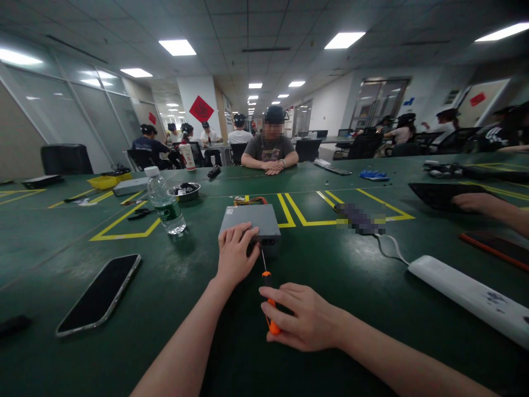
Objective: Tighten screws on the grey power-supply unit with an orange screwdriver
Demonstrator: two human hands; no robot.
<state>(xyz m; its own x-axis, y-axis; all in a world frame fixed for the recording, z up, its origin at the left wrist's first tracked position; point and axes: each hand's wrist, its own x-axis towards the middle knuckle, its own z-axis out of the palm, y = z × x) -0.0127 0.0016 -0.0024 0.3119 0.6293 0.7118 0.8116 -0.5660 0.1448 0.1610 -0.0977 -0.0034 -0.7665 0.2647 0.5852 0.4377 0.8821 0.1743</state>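
A grey metal computer power supply (250,215) sits on the green table in front of me, with coloured wires (251,200) coming out at its far side. My left hand (236,251) grips its near left corner, fingers over the top and thumb at the near face. My right hand (303,317) is closed around the handle of an orange and black screwdriver (271,320). The thin shaft points away from me, and its tip meets the near face of the power supply beside my left thumb. The exact contact spot is too small to make out.
On the left are a phone (99,295), a water bottle (165,204) and a metal bowl (185,191). At right lie a white power strip (467,295) and an orange-edged phone (496,248). Another person's hand (481,202) holds a dark tablet-like object. Someone sits opposite (270,146).
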